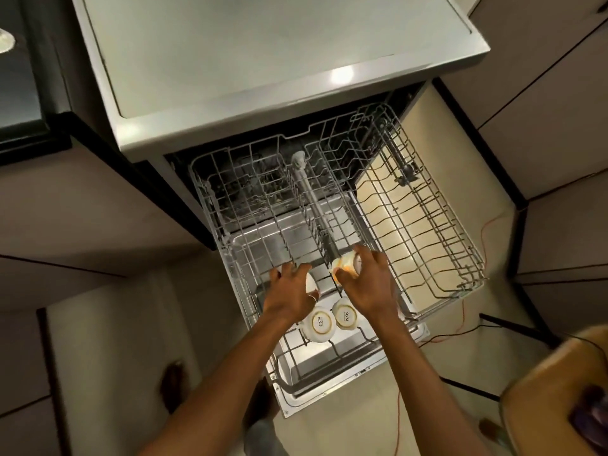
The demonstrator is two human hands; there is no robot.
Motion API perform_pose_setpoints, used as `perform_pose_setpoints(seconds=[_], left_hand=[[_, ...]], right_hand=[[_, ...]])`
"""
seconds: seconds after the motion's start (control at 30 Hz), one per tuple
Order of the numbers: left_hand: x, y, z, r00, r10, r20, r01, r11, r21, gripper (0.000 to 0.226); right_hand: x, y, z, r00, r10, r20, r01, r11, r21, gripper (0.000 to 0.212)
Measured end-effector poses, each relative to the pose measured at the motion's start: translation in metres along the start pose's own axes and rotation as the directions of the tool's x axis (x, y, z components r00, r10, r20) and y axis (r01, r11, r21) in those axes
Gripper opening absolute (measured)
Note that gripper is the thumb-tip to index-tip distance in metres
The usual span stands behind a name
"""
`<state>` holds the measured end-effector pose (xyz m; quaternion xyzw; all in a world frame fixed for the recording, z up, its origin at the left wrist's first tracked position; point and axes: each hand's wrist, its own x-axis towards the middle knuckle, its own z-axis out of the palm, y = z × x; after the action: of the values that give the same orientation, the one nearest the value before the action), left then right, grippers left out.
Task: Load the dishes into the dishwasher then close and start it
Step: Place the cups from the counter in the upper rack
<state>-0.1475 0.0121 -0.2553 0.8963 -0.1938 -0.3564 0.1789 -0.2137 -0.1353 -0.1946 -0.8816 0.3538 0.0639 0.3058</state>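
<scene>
Loading: early stage. Two cups (320, 324) sit upside down in the pulled-out rack (427, 225), lower centre of frame, with much room left. Door (297, 401) open; closing and starting remain. Your left hand (289, 287) curls over a third cup (311, 284). Your right hand (367, 281) grips a fourth cup (345, 263). Both are just above the seated pair.

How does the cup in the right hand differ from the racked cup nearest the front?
The held cup is gripped by the right hand, tilted, orange side showing; the racked cup stands free, upside down, printed base up. The held cup sits deeper in the rack than the racked cup. Both look white.
</scene>
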Motion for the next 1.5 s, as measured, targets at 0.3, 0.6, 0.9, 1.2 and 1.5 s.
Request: perform_pose_setpoints(seconds=[0.3,0.6,0.9,1.2,1.5], left_hand=[[-0.002,-0.004,-0.010,0.999,0.013,0.046,-0.011,0.999,-0.041,0.072],[-0.017,0.004,-0.003,0.991,0.033,-0.130,-0.042,0.997,-0.067,0.067],[-0.032,0.008,-0.006,0.955,0.012,-0.296,-0.030,0.998,-0.056,0.066],[-0.010,0.006,-0.001,0.990,0.009,-0.143,-0.008,1.000,0.008,0.068],[-0.004,0.009,-0.007,1.000,0.005,-0.013,-0.004,0.996,0.091,0.074]], right_hand=[[0.023,-0.004,0.035,0.994,-0.011,0.109,0.033,0.979,-0.204,0.062],[0.027,0.006,0.058,0.981,-0.005,0.194,0.072,0.937,-0.342,0.078],[0.024,0.010,0.059,0.976,-0.012,0.216,0.084,0.941,-0.329,0.079],[0.026,0.011,0.061,0.979,-0.029,0.203,0.097,0.937,-0.337,0.081],[0.027,0.009,0.060,0.978,-0.023,0.206,0.088,0.945,-0.316,0.080]])
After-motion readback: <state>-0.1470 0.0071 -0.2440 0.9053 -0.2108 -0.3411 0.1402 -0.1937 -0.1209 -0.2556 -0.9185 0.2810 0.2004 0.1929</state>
